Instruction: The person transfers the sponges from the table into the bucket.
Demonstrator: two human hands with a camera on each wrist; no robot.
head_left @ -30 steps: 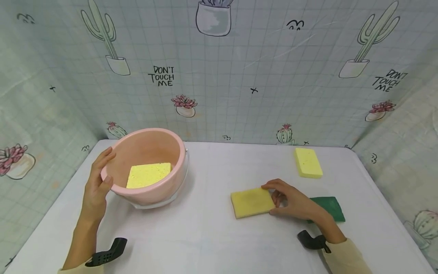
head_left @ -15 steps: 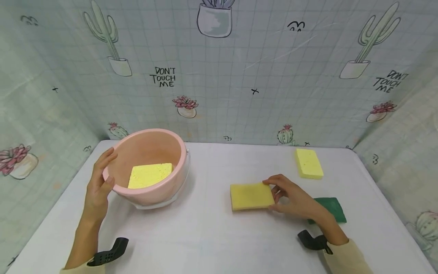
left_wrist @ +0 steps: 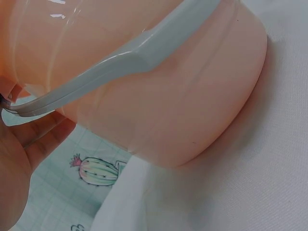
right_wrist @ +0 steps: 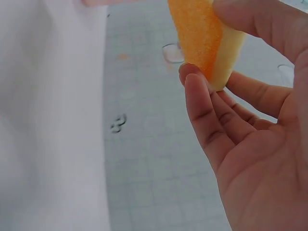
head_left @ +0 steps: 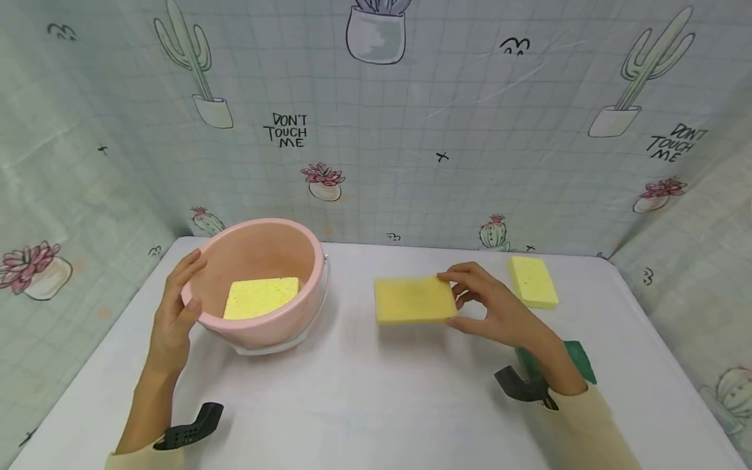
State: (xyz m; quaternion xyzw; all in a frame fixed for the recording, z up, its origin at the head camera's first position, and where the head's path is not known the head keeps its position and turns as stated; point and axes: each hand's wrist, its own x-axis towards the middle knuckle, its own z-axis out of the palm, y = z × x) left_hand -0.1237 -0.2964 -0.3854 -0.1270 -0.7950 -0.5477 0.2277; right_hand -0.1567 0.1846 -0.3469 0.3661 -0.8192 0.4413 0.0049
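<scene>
Bucket (head_left: 282,331); left hand (head_left: 172,313), fingers clamped on edge, presumably steadying it | Airborne sponge (head_left: 414,300); right hand (head_left: 499,310), fingers clamped on one end, apparently leaving the other free

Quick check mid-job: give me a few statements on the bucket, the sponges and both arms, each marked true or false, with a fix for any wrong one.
1. The left hand holds the pink bucket. True.
2. The bucket has nothing in it. False: a yellow sponge is inside.
3. The right hand holds a second sponge above the table. True.
4. The left forearm reaches over the green item. False: the right forearm does, partly hiding the green item.
5. A third sponge lies on the table, farther back than the green item. True.
</scene>
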